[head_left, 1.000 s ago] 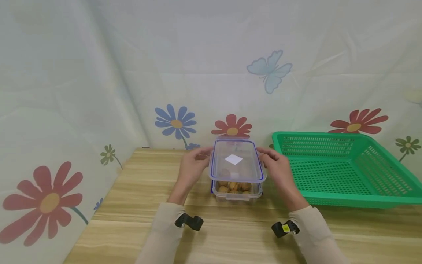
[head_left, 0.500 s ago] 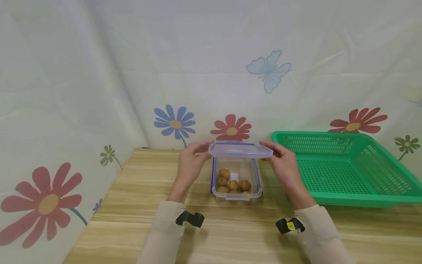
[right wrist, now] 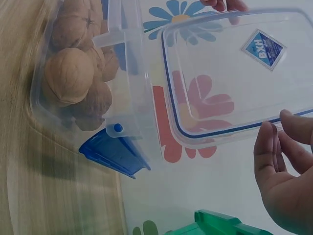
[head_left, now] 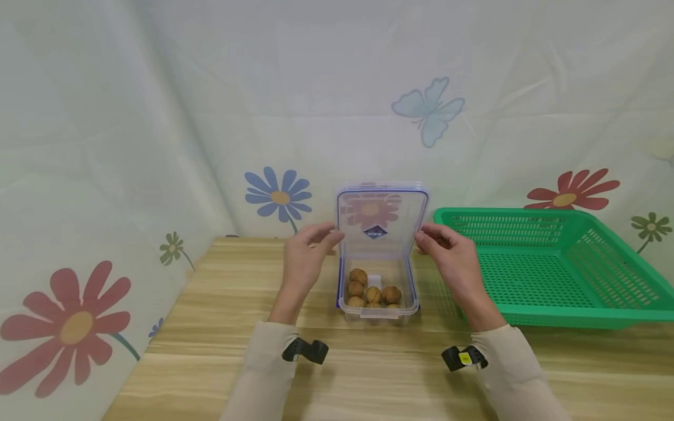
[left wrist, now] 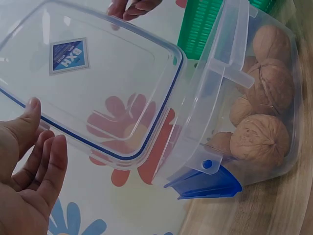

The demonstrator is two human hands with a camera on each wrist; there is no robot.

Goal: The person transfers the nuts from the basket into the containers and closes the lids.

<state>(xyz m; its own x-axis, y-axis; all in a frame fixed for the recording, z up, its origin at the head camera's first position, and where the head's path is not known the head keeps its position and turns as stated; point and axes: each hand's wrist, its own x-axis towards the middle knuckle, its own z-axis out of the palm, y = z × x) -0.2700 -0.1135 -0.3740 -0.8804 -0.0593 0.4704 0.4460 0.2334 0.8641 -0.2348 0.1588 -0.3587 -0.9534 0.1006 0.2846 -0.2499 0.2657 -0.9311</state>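
A clear plastic food box [head_left: 379,313] with blue side clips [left wrist: 205,183] stands on the table, with several walnuts [head_left: 373,294] inside. Its clear, blue-sealed lid [head_left: 381,213] is tilted nearly upright behind the box, the logo sticker facing me. My left hand [head_left: 306,257] pinches the lid's left edge between thumb and fingers; in the left wrist view the thumb lies at the blue seal. On the opposite edge, the right hand [head_left: 457,261] pinches the lid the same way. Whether the lid's lower edge touches the box's back rim is hard to tell.
To the right, a green perforated basket [head_left: 526,318] stands close beside the right hand. The wood-grain table [head_left: 379,374] ends at a flower-printed cloth backdrop [head_left: 316,117] behind the box.
The lid has swung from lying tilted over the box, through nearly level, to nearly upright at its back. More walnuts show now. Both hands kept their hold and shifted slightly.
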